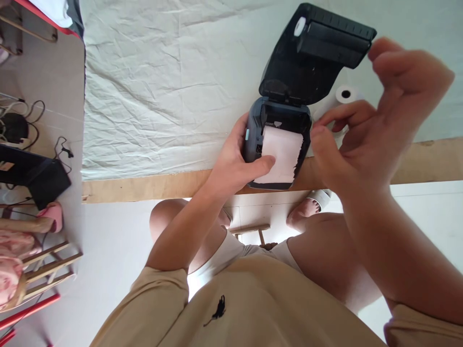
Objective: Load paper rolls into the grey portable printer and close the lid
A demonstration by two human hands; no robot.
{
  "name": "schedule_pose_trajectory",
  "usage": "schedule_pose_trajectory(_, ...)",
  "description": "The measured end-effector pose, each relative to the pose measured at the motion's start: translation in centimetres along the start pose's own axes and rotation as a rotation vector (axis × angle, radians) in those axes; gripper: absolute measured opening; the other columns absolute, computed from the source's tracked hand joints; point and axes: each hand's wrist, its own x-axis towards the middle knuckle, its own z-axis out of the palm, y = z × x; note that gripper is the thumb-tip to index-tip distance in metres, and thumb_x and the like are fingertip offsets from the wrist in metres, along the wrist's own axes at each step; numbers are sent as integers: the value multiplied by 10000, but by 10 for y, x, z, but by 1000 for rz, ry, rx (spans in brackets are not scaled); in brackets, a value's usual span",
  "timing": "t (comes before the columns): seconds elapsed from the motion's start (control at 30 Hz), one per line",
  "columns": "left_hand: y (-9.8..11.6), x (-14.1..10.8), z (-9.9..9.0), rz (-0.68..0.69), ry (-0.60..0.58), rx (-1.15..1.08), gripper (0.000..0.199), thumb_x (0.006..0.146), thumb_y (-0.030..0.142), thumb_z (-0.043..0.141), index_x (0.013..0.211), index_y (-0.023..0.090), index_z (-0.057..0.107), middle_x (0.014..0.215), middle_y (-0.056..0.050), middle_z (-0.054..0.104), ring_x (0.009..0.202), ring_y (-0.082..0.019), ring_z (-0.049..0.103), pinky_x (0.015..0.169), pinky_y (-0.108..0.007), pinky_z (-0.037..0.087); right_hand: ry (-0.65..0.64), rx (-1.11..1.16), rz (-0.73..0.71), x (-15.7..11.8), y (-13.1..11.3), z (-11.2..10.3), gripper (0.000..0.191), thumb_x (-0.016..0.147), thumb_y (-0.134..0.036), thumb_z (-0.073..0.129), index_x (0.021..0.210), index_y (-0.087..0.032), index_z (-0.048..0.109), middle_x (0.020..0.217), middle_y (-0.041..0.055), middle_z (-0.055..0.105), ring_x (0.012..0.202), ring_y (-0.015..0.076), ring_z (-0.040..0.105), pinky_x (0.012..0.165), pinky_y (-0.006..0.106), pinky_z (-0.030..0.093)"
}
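Note:
A dark portable receipt printer (253, 108) is held over the table's front edge, its black lid (289, 62) swung up. Inside lies white paper (284, 152) with a ragged torn edge. My left hand (238, 161) grips the printer's left side, its thumb pressed on the paper. My right hand (376, 120) is at the right, fingers apart. Its thumb and one finger are beside the printer's right edge, and another fingertip is at the lid's outer corner; firm contact cannot be made out. Behind this hand is a white paper roll (345, 94), partly hidden.
A wrinkled pale green cloth (162, 86) covers the table, with a bare wooden strip (162, 188) along its front edge. At left are cables (32, 120), a black box (48, 180), a wooden chair (52, 262) and part of another person's pink clothing (10, 270).

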Motion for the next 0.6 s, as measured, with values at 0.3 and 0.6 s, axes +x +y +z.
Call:
schedule_pose_trajectory(0.3, -5, 0, -1, 43, -36, -37, 643, 750, 345, 1053, 1284, 286, 701, 1140, -17, 786, 1009, -218, 788, 868, -300, 634, -169, -18, 9, 0, 6, -2, 764, 1013, -338, 735, 1687, -459, 397, 1821, 130, 403, 1263, 318, 750, 957, 503, 655)
schedule_pose_trajectory(0.6, -18, 17, -13, 102, -133, 28, 791, 646, 445, 1126, 1276, 295, 672, 958, 45, 704, 758, -128, 704, 642, -254, 610, 39, 113, -129, -2, 23, 9, 715, 1083, -709, 624, 1731, -611, 338, 1693, 18, 466, 1357, 330, 706, 744, 400, 569)
